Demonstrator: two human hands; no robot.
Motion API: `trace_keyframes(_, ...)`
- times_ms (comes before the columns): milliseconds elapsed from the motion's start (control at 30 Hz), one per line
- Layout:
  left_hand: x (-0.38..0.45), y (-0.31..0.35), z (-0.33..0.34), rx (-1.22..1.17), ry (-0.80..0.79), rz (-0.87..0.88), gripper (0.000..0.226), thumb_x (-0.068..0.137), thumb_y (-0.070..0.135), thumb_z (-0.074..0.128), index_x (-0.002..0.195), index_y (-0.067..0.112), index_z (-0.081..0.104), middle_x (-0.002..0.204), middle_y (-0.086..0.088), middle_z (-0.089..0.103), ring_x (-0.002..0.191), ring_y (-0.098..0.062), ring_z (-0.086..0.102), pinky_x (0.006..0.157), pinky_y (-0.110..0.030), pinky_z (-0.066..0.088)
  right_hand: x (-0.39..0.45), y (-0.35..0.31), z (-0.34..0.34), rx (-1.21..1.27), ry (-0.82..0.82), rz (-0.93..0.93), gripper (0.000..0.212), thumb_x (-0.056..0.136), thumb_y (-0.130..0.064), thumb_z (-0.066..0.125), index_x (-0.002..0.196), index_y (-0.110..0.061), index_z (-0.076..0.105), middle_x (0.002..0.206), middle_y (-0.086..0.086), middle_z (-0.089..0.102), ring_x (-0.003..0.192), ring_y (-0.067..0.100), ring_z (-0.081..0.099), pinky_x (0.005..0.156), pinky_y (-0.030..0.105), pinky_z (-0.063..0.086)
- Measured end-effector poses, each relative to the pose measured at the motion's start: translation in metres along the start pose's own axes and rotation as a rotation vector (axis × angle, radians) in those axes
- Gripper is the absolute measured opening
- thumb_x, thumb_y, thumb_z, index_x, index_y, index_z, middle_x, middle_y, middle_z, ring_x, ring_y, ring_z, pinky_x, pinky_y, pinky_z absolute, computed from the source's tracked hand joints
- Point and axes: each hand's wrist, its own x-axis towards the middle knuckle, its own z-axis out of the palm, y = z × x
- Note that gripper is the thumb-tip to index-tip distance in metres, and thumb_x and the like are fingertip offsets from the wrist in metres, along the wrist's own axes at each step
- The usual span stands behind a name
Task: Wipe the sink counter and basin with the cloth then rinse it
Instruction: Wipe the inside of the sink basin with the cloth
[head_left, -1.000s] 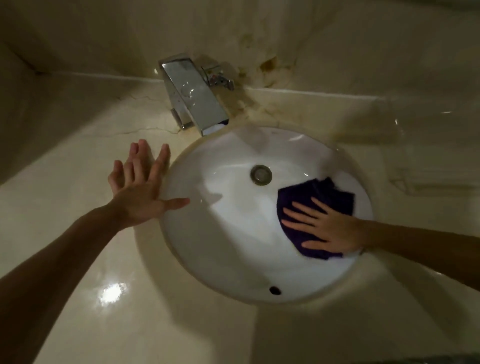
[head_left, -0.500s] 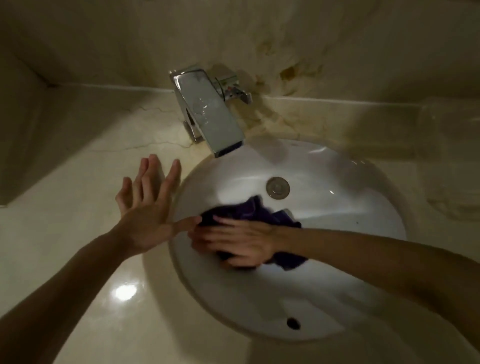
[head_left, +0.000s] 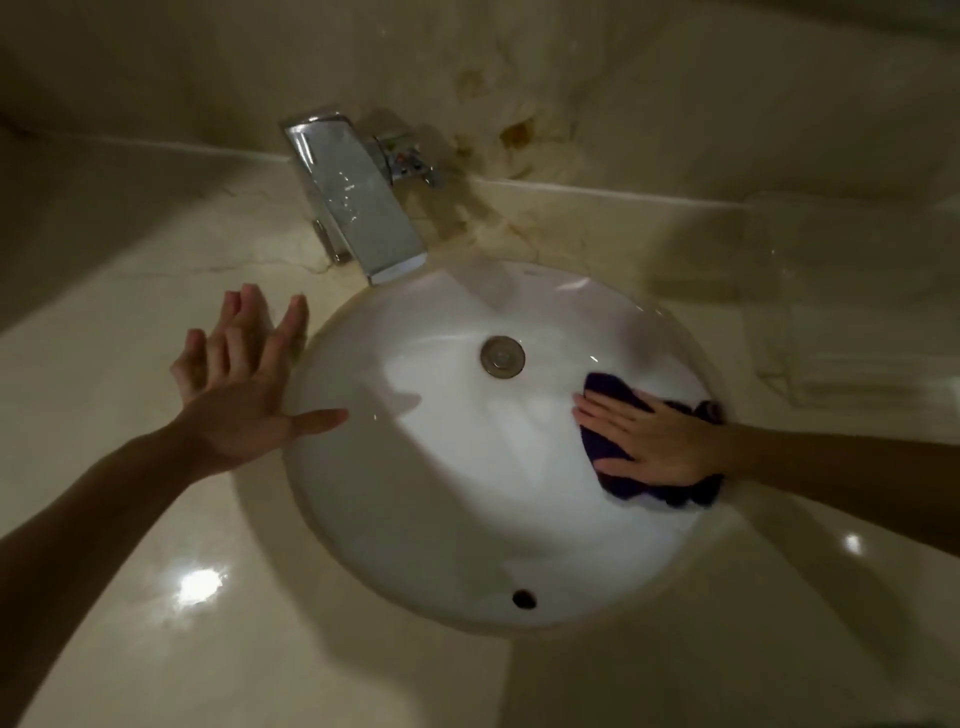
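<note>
A white oval basin (head_left: 415, 493) is set into a beige marble counter (head_left: 130, 519). My right hand (head_left: 654, 441) lies flat, fingers spread, pressing a dark purple cloth (head_left: 613, 389) against the basin's right inner wall. Most of the cloth is hidden under the palm; its edges show above and below the hand. My left hand (head_left: 244, 384) rests flat on the counter at the basin's left rim, fingers apart, thumb reaching over the rim, holding nothing. The round metal drain (head_left: 502, 355) sits left of the cloth.
A chrome faucet (head_left: 358, 208) with a flat spout overhangs the basin's back edge; its lever handle (head_left: 410, 163) sits behind it. A clear tray (head_left: 841, 332) stands on the counter at the right. A stained marble backsplash (head_left: 519, 130) runs behind. An overflow hole (head_left: 523, 598) marks the basin's near wall.
My right hand swept the cloth from the basin's right side to its left, then back to the right wall. The left hand stayed at the rim.
</note>
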Motion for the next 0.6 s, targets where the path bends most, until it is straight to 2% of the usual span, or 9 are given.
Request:
trace_keyframes(67,-0.001,0.0,-0.002,-0.014,-0.022,0.004,0.122,0.046,0.094,0.032,0.147,0.048,-0.019,0.159,-0.006,-0.031,0.14,-0.012,-0.038,0.117,-0.048,-0.012,-0.022,-0.028,-0.002,0.13,-0.213,-0.005,0.085,0.09,-0.072,-0.004,0.158,-0.022,-0.016,0.168,-0.004,-0.019,0.153,0.013,-0.02,0.126,0.048,0.0)
trace_keyframes(133,-0.002,0.001,-0.004,-0.02,-0.049,0.018,0.122,0.047,0.094,0.031,0.147,0.047,-0.021,0.157,-0.007,-0.035,0.138,-0.013,-0.042,0.116,-0.048,-0.016,-0.032,-0.063,-0.005,0.37,-0.348,-0.028,0.073,0.103,-0.06,0.021,0.16,-0.027,-0.011,0.164,-0.014,-0.025,0.15,0.01,-0.024,0.126,0.046,-0.006)
trace_keyframes(200,-0.002,0.001,-0.006,-0.02,-0.082,0.025,0.121,0.049,0.094,0.032,0.146,0.046,-0.024,0.155,-0.007,-0.039,0.136,-0.015,-0.045,0.115,-0.049,-0.019,-0.035,-0.099,-0.011,0.576,-0.369,-0.087,0.072,0.104,-0.053,0.033,0.16,-0.034,-0.008,0.162,-0.022,-0.023,0.148,0.009,-0.024,0.126,0.044,-0.009)
trace_keyframes(267,-0.003,0.001,-0.008,-0.01,-0.103,0.041,0.118,0.056,0.092,0.033,0.146,0.044,-0.026,0.154,-0.007,-0.041,0.136,-0.017,-0.046,0.115,-0.051,-0.02,-0.032,-0.134,-0.02,0.712,-0.335,-0.148,0.068,0.106,-0.045,0.037,0.159,-0.04,-0.006,0.163,-0.026,-0.018,0.148,0.007,-0.022,0.124,0.036,-0.011)
trace_keyframes(333,-0.003,0.0,-0.01,-0.016,-0.124,0.053,0.115,0.059,0.091,0.032,0.146,0.043,-0.027,0.153,-0.007,-0.043,0.135,-0.017,-0.048,0.115,-0.051,-0.021,-0.025,-0.169,-0.03,0.854,-0.251,-0.209,0.067,0.108,-0.037,0.038,0.157,-0.047,-0.006,0.162,-0.032,-0.018,0.149,0.004,-0.023,0.122,0.031,-0.011)
trace_keyframes(400,-0.003,0.0,-0.011,-0.034,-0.148,0.056,0.113,0.061,0.091,0.031,0.145,0.043,-0.028,0.152,-0.007,-0.044,0.133,-0.015,-0.05,0.114,-0.049,-0.023,-0.006,-0.203,-0.047,1.003,-0.12,-0.275,0.069,0.108,-0.032,0.039,0.155,-0.052,-0.007,0.161,-0.036,-0.018,0.15,-0.001,-0.023,0.124,0.031,-0.008)
trace_keyframes(467,-0.002,0.0,-0.011,-0.053,-0.167,0.056,0.109,0.066,0.089,0.033,0.145,0.044,-0.027,0.151,-0.005,-0.046,0.131,-0.013,-0.052,0.113,-0.048,-0.024,0.029,-0.225,-0.056,1.034,0.1,-0.348,0.074,0.107,-0.024,0.043,0.158,-0.043,-0.006,0.166,-0.026,-0.014,0.153,0.0,-0.016,0.128,0.037,-0.002)
trace_keyframes(533,-0.001,0.0,-0.01,-0.082,-0.178,0.045,0.105,0.069,0.088,0.032,0.145,0.046,-0.027,0.15,-0.002,-0.047,0.128,-0.009,-0.053,0.113,-0.047,-0.025,0.07,-0.223,-0.059,0.835,0.345,-0.407,0.076,0.104,-0.019,0.05,0.162,-0.022,0.001,0.171,-0.007,-0.003,0.156,0.008,-0.006,0.128,0.046,0.009)
trace_keyframes(600,0.002,-0.002,-0.007,-0.1,-0.179,0.041,0.103,0.069,0.089,0.031,0.144,0.049,-0.026,0.15,0.0,-0.047,0.128,-0.007,-0.053,0.114,-0.047,-0.025,0.107,-0.202,-0.056,0.511,0.531,-0.499,0.071,0.103,-0.023,0.054,0.161,-0.012,0.014,0.17,0.006,0.01,0.158,0.015,0.0,0.127,0.047,0.016)
